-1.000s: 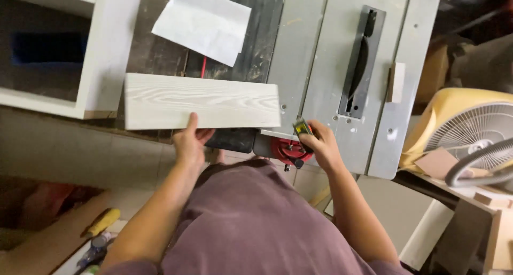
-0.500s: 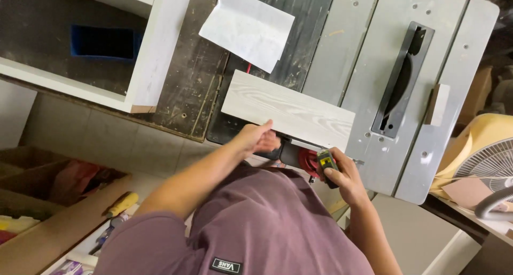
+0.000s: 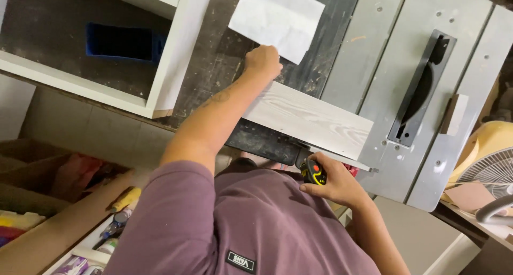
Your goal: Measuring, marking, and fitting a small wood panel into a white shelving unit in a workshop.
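Plank (image 3: 307,117) of pale wood-grain board lies flat beside the saw table's black insert (image 3: 422,91), looking stiff, light and smooth-faced, so pin its far end where your left hand (image 3: 262,61) presses clenched while your right hand (image 3: 331,181) grasps the tape measure (image 3: 312,172).

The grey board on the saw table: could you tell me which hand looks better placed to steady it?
Left, probably. The left hand already rests on the grey board's far end, while the right hand is occupied gripping a tape measure at the near edge.
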